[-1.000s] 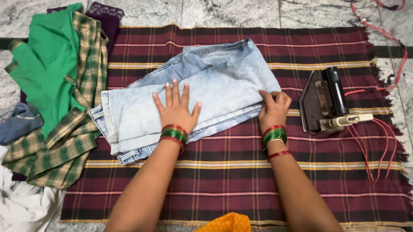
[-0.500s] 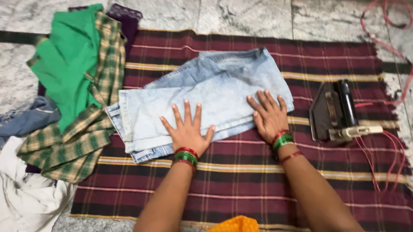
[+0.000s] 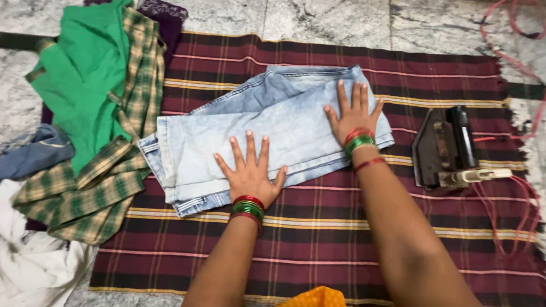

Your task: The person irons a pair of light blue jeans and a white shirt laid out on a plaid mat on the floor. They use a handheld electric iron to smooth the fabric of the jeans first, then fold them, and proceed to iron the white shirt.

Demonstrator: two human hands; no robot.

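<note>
On the folded jeans (image 3: 266, 129) (pale denim), left hand (image 3: 251, 171) and right hand (image 3: 351, 111) lie flat, fingers spread.

Around the folded jeans (image 3: 272, 129), your room lies on the bare maroon plaid cloth (image 3: 325, 231) in front of them and along the strip behind. To their right, the black iron (image 3: 444, 146) and its red cord (image 3: 502, 205) block your way. To their left, a heap of green and checked garments (image 3: 93, 112) crowds the edge.
</note>
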